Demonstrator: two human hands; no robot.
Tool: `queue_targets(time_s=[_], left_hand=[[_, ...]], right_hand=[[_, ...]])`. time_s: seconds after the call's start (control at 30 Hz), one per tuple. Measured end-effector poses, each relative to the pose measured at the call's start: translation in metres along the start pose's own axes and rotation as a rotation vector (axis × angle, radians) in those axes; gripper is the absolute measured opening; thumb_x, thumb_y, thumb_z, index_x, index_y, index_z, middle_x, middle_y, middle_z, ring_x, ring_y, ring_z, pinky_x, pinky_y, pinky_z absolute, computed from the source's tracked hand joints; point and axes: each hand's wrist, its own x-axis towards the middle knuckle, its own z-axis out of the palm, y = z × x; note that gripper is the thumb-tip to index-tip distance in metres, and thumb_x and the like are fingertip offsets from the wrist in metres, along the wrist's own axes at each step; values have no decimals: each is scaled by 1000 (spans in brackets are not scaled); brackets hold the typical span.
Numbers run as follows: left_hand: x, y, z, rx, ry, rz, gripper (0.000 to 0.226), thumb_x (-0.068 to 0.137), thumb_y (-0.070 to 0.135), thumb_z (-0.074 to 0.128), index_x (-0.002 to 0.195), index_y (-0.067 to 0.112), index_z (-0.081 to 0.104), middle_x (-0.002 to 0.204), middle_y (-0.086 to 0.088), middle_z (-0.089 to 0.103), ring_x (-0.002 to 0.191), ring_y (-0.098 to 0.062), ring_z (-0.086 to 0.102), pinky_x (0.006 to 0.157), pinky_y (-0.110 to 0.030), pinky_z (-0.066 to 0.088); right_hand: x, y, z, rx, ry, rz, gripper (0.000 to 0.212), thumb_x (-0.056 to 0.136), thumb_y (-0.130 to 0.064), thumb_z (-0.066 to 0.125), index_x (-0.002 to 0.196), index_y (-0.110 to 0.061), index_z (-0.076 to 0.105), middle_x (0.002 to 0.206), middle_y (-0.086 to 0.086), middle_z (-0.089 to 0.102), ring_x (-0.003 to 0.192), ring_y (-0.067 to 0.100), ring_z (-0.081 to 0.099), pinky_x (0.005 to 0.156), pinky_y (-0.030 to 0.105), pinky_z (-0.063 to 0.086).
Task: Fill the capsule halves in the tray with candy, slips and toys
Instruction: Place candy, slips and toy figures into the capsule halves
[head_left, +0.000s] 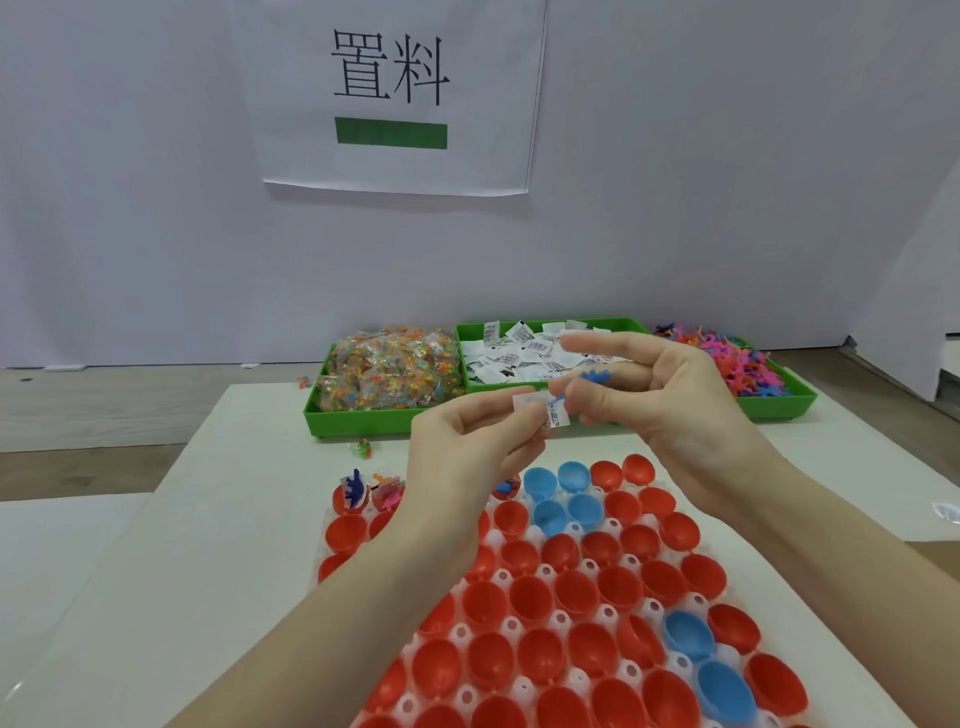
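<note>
A white printed slip (550, 413) sits pinched between the thumb and forefinger of the left hand (467, 447), held up above the far edge of the capsule tray (519, 618). Just right of that pinch, touching it, the right hand (670, 400) holds a small blue toy (595, 376) in its curled lower fingers, forefinger stretched out straight above. Below both hands lie red and blue capsule halves (530, 597); two at the far left already carry toys. Beyond the hands stand green bins of candy (389, 369), slips (524, 348) and toys (748, 366).
</note>
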Motion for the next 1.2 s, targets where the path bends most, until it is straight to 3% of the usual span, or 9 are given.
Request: queue_targets(time_s=[0.1, 0.17, 0.33, 0.43, 0.6, 0.77, 0.9, 1.1, 1.2], left_hand=[[-3, 2, -1, -54, 10, -7, 11, 77, -1, 67, 85, 7, 71, 73, -6, 72, 68, -11, 68, 65, -17, 56], [-4, 3, -1, -101, 17, -11, 15, 76, -2, 67, 89, 4, 71, 76, -7, 73, 68, -11, 69, 63, -16, 55], [-5, 7, -2, -150, -17, 6, 17, 70, 0, 67, 86, 4, 71, 81, -6, 74, 68, -9, 69, 60, -14, 54], [-7, 9, -2, -157, -67, -8, 23, 60, 10, 68, 82, 5, 73, 82, -6, 74, 69, -10, 70, 58, -14, 53], [-7, 11, -5, -128, -158, -59, 15, 59, 14, 66, 69, 7, 75, 74, -5, 73, 64, -11, 69, 56, -15, 53], [-4, 17, -6, -148, -240, -147, 29, 60, 12, 67, 86, 3, 74, 83, -10, 73, 64, -12, 69, 59, -18, 55], [0, 22, -3, -128, -284, -123, 20, 61, 13, 64, 77, 9, 76, 82, -7, 74, 73, -15, 71, 62, -17, 55], [16, 22, 0, -145, -244, -24, 15, 73, 0, 62, 82, 4, 74, 84, -3, 74, 77, -10, 70, 62, -15, 53], [27, 14, -3, 28, -180, 58, 17, 76, -3, 65, 87, 7, 72, 76, 2, 73, 73, -5, 68, 65, -14, 53]], right_hand=[[-5, -3, 3, -27, -17, -59, 15, 77, -5, 59, 85, -15, 67, 71, -1, 73, 62, 8, 68, 63, 12, 51], [-8, -5, 3, -69, -44, -65, 24, 87, 1, 50, 85, -16, 67, 72, -2, 73, 64, 8, 69, 64, 11, 51], [-10, -10, 4, -81, 13, -91, 14, 76, -3, 61, 76, -16, 67, 60, -5, 70, 54, 2, 63, 55, 10, 49], [-10, -14, 4, -146, 15, -96, 12, 69, -9, 66, 70, -20, 70, 62, -8, 69, 58, -1, 59, 53, 10, 46], [-9, -16, 3, -161, -4, -36, 16, 75, -1, 64, 72, -15, 71, 62, -3, 68, 55, 5, 56, 51, 14, 46], [-10, -18, 0, -99, 4, -20, 11, 64, -12, 66, 75, -14, 70, 63, -1, 68, 61, 9, 60, 54, 16, 50], [-7, -21, 6, -124, 27, -16, 17, 78, -1, 63, 89, -13, 68, 64, -1, 66, 56, 3, 58, 56, 13, 49], [8, -22, 10, -138, 39, 87, 16, 86, -3, 59, 87, -16, 68, 92, 8, 69, 80, 11, 63, 76, 19, 53], [17, -16, 8, -76, 36, 190, 15, 84, 3, 59, 81, -10, 67, 86, 12, 67, 73, 16, 65, 64, 22, 58]])
